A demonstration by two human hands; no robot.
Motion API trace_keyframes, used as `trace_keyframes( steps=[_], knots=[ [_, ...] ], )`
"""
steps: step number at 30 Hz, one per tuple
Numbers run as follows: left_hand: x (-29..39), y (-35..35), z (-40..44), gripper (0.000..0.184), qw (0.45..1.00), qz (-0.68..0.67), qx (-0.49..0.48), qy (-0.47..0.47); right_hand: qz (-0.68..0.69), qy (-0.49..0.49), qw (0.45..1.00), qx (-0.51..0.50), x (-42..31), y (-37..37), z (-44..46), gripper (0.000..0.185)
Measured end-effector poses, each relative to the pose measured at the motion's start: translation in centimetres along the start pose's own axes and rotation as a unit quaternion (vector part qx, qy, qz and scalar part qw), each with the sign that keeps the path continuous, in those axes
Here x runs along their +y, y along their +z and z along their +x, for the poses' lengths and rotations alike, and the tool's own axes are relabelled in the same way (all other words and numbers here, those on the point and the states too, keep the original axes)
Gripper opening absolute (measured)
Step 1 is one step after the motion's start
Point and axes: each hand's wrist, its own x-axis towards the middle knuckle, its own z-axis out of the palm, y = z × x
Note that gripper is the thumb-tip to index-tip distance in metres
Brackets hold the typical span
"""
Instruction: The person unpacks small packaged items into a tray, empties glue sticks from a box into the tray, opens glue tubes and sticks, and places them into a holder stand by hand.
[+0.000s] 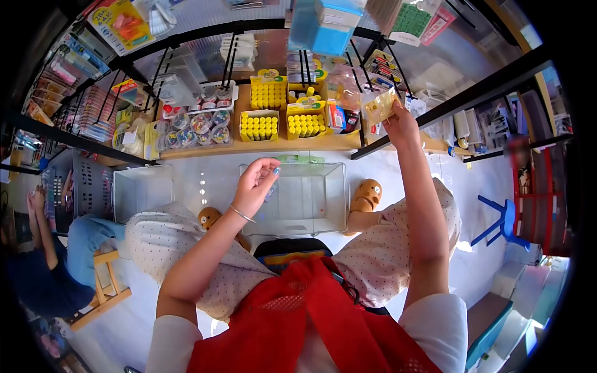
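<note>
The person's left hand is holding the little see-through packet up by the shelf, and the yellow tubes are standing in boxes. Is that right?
Not quite! The head view shows that it's the person's right hand holding the little see-through packet up by the shelf. The yellow tubes are indeed standing in boxes.

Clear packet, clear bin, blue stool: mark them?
Clear packet (377, 108): head view, yellowish face, held in the right hand (404, 128).
Clear bin (345, 199): head view, right wall.
Blue stool (511, 226): head view, seat; it lies tipped over.
</note>
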Motion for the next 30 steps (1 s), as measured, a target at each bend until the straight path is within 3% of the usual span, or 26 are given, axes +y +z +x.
trace_keyframes(
  steps=[1, 2, 5, 11, 20, 23, 30],
  knots=[
    [-0.1, 0.0, 0.1, 0.019, 1.0, -0.006, -0.006, -0.003, 0.04, 0.017, 0.999, 0.01, 0.1, -0.5, 0.7, 0.026],
    [0.0, 0.1, 0.2, 0.02, 1.0, -0.001, -0.012, -0.001, 0.029, -0.027, 0.999, -0.021, 0.2, -1.2, 1.2, 0.027],
    [-0.1, 0.2, 0.1, 0.02, 1.0, 0.005, -0.026, -0.008, -0.005, -0.078, 0.996, 0.044, 0.3, -1.8, 2.3, 0.024],
    [-0.1, 0.0, 0.0, 0.02, 0.995, -0.034, -0.038, -0.084, 0.025, -0.054, 0.996, 0.066, 0.9, -1.8, 2.9, 0.025],
    [-0.8, -0.5, 0.4, 0.02, 0.995, -0.038, -0.025, -0.087, -0.011, -0.045, 0.993, 0.109, 2.0, -2.1, 4.6, 0.032],
    [-0.7, -0.4, 0.5, 0.021, 0.996, -0.037, -0.018, -0.084, -0.02, -0.031, 0.998, 0.051, 2.2, -2.0, 6.0, 0.025],
    [-0.8, -1.1, 0.6, 0.021, 0.994, -0.051, -0.013, -0.097, 0.017, -0.003, 0.995, 0.096, 2.5, -0.8, 9.5, 0.028]
  ],
)
